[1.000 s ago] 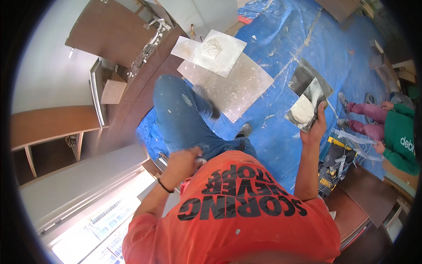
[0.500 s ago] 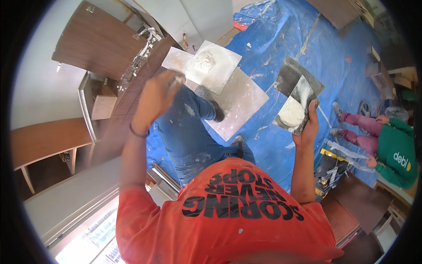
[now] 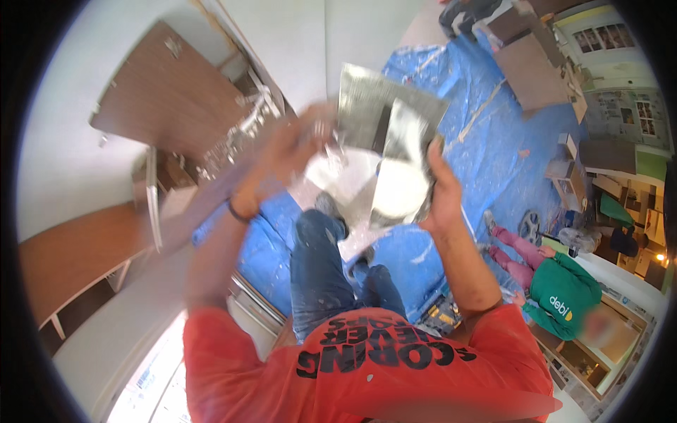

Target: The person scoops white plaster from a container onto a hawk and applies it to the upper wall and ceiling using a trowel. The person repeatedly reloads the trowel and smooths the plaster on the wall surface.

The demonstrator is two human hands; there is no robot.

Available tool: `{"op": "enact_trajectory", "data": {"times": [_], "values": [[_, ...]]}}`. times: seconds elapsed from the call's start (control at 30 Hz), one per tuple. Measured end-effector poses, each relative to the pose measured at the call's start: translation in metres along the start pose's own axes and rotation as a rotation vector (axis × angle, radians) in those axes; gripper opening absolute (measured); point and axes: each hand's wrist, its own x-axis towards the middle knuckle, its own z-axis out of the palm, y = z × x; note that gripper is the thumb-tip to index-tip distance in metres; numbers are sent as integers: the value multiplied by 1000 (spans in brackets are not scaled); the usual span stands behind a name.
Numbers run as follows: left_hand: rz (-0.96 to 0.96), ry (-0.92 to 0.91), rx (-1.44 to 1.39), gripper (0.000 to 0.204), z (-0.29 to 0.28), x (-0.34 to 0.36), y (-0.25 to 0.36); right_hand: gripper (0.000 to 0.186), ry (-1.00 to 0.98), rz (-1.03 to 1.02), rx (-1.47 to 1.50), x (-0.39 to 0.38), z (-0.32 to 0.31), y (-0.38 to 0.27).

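the hawk (image 3: 395, 151), a flat metal plate, is held up in front of the person, tilted, above the blue sheet (image 3: 486, 134) on the floor. a heap of white plaster (image 3: 398, 187) lies on its lower part. the right hand (image 3: 441, 197) grasps the hawk at its right lower edge, with the fingers closed around the rim. the left hand (image 3: 296, 144) is raised to the left edge of the hawk and is blurred; it seems to hold a small tool, but one cannot tell what it is, or how firm the grip is. a dark band (image 3: 240, 211) sits on the left wrist.

below the hawk the person's legs in blue jeans (image 3: 317, 268) stand on the sheet, and a red shirt (image 3: 367, 374) fills the lower part of the view. a pale board (image 3: 345, 176) with white plaster lies on the sheet, partly hidden behind the hawk.

to the left there is a brown door (image 3: 162, 92) and a white wall (image 3: 63, 162). to the right, well apart, another person in a green top (image 3: 564, 296) and pink trousers (image 3: 518, 250) sits on the floor. brown boards (image 3: 532, 70) lie at the far end of the sheet.
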Motion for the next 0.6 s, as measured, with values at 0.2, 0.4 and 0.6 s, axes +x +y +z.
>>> {"op": "enact_trajectory", "data": {"times": [0.2, 0.4, 0.6], "values": [[-16, 391, -655, 31, 59, -39, 57, 48, 50, 115, -6, -26, 62, -20], [44, 413, -1010, 29, 76, -48, 172, 43, -55, 91, 21, -81, 134, -78], [233, 537, -1029, 31, 6, -41, 225, 44, -99, 11, 66, -67, 153, -106]]}}
